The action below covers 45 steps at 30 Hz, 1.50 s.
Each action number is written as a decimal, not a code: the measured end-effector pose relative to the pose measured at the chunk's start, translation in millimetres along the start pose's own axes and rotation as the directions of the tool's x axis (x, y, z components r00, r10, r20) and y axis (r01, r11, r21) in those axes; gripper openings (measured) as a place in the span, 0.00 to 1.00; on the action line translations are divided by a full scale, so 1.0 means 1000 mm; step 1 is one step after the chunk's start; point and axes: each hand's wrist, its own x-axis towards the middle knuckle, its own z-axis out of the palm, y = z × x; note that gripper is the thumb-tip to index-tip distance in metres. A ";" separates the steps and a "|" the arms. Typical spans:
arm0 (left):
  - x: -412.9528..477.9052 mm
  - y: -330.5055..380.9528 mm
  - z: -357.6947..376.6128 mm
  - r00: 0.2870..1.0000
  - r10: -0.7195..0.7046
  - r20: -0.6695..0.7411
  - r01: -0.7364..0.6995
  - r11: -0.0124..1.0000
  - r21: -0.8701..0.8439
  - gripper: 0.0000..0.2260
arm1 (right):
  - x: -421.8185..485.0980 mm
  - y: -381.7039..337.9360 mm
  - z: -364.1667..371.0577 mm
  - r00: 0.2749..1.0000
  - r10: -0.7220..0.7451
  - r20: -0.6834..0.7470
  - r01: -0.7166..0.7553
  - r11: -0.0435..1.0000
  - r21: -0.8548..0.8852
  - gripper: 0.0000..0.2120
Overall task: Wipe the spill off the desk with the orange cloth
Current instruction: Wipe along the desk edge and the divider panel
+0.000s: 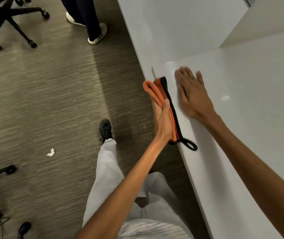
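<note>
A: How is the light?

B: Moderate, indoor, from overhead. The white tabletop (241, 75) is the brightest area, with a small glare spot (225, 97) and a pale sheen near its edge. A broad lighter band (93, 69) runs down the grey carpet (43, 100), with shadow to its right along the tabletop's side.

A: Is it sharp?

B: Not very. The right hand (192, 94) is smeared by motion blur, most at its fingers (183, 71). The chair base (8, 19) at top left is soft too.

A: Any distortion?

B: Yes, wide-angle: the tabletop edge slants and the forearms stretch large toward the lower corners.
</note>
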 end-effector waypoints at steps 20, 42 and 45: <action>-0.062 -0.021 0.006 1.000 0.009 0.011 -0.010 0.996 0.093 0.35 | -0.001 0.000 -0.002 1.000 -0.020 -0.002 0.020 0.998 0.054 0.27; 0.167 0.069 -0.018 0.624 0.003 0.781 -0.748 0.290 0.597 0.20 | -0.008 -0.009 -0.011 0.772 0.475 -0.423 -0.294 0.856 0.424 0.28; 0.174 0.067 0.004 0.565 -0.054 0.824 -0.823 0.038 0.567 0.29 | -0.007 -0.005 -0.014 0.584 0.672 -0.456 -0.403 0.727 0.555 0.26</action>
